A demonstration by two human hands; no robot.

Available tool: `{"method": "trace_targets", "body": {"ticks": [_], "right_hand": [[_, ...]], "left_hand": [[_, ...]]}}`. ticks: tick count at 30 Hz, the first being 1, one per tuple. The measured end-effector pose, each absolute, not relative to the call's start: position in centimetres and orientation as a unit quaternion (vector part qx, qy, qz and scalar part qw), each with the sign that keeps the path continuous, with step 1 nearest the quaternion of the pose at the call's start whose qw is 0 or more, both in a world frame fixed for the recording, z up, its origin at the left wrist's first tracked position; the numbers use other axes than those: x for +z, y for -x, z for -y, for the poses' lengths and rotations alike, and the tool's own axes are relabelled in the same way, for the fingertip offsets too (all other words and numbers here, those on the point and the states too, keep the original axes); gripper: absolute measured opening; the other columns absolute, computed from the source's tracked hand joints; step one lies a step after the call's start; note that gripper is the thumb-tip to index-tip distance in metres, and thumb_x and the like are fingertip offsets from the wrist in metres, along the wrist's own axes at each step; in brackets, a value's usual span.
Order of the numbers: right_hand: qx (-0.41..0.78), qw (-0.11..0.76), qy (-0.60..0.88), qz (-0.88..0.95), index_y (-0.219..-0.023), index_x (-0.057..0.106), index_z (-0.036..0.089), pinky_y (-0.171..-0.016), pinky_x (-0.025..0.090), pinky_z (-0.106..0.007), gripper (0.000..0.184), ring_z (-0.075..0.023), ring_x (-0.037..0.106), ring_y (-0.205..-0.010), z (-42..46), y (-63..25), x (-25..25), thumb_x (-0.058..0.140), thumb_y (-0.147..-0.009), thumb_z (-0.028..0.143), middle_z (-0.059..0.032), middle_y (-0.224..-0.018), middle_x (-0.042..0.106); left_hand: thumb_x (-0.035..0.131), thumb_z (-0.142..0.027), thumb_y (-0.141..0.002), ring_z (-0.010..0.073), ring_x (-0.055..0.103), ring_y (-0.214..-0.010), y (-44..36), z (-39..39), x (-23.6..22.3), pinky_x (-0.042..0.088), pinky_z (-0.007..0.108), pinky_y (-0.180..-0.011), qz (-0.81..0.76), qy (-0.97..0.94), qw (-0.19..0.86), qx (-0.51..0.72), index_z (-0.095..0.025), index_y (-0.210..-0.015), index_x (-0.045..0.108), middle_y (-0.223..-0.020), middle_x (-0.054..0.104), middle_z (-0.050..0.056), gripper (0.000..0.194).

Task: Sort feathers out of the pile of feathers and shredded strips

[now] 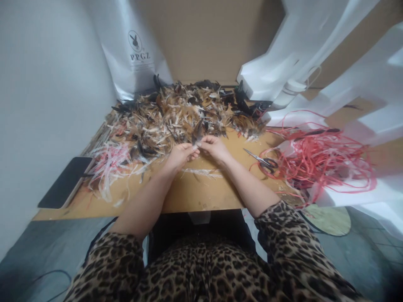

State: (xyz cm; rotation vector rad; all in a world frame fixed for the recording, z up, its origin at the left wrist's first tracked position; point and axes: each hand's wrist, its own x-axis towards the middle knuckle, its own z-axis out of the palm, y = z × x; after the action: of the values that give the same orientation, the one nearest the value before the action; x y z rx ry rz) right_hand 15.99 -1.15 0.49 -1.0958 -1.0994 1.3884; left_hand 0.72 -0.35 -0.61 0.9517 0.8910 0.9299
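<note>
My left hand [184, 154] and my right hand [214, 147] meet at the front edge of a large feather pile [179, 111]. Both are closed in a pinch, with fingertips close together. Between them a dark feather [199, 129] stands up from the fingertips; its lower end is hidden by my fingers. Brown, white and black feathers are heaped just beyond my hands. Below my hands, a few thin pale quills [203, 172] lie flat on the wooden table [195, 195].
Scissors [261, 159] with black handles lie to the right, beside a tangle of red plastic strips [324, 161]. To the left are pink and white strips [110, 165] and a dark-screened phone or tablet [65, 182]. A printed silver bag [135, 54] stands behind the feathers.
</note>
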Motion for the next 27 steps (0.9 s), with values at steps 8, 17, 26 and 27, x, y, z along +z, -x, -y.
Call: {"method": "trace_targets", "body": {"ticks": [8,17,26,27], "right_hand": [[0.316,0.644,0.547,0.432,-0.069,0.062,0.017,-0.060,0.040,-0.024,0.023,-0.0094,0.048,-0.058,-2.6,-22.8,-1.3,0.070,-0.064,0.038,0.0025,-0.062,0.059],[0.210,0.618,0.606,0.455,-0.094,0.066,0.015,-0.074,0.044,-0.028,0.029,-0.0133,0.053,-0.071,-5.5,-24.9,-2.8,0.060,-0.071,0.031,-0.0024,-0.081,0.065],[0.203,0.564,0.618,0.508,-0.073,0.064,0.018,-0.069,0.041,-0.026,0.013,-0.0142,0.048,-0.069,-6.2,-23.3,-3.3,0.062,-0.069,0.030,0.0001,-0.069,0.057],[0.211,0.578,0.608,0.502,-0.071,0.062,0.018,-0.070,0.041,-0.026,0.013,-0.0141,0.049,-0.070,-5.9,-23.2,-2.9,0.063,-0.069,0.031,-0.0002,-0.070,0.058]], "left_hand": [[0.079,-0.024,-0.068,0.0033,0.055,-0.050,-0.8,0.4,-0.2,0.041,0.013,-0.048,-0.406,-0.390,0.704,0.433,-0.009,-0.070,0.067,-0.064,0.066,0.003,0.020],[0.080,-0.025,-0.068,0.0031,0.055,-0.049,-0.8,0.3,-0.5,0.042,0.013,-0.047,-0.401,-0.381,0.708,0.440,-0.009,-0.071,0.067,-0.065,0.067,0.003,0.021],[0.080,-0.027,-0.068,0.0032,0.056,-0.050,-0.8,0.4,-0.6,0.041,0.013,-0.047,-0.398,-0.398,0.706,0.430,-0.009,-0.070,0.067,-0.064,0.067,0.003,0.022],[0.080,-0.027,-0.068,0.0031,0.055,-0.050,-0.8,0.4,-0.5,0.041,0.013,-0.047,-0.396,-0.397,0.708,0.431,-0.009,-0.070,0.067,-0.065,0.067,0.003,0.022]]}}
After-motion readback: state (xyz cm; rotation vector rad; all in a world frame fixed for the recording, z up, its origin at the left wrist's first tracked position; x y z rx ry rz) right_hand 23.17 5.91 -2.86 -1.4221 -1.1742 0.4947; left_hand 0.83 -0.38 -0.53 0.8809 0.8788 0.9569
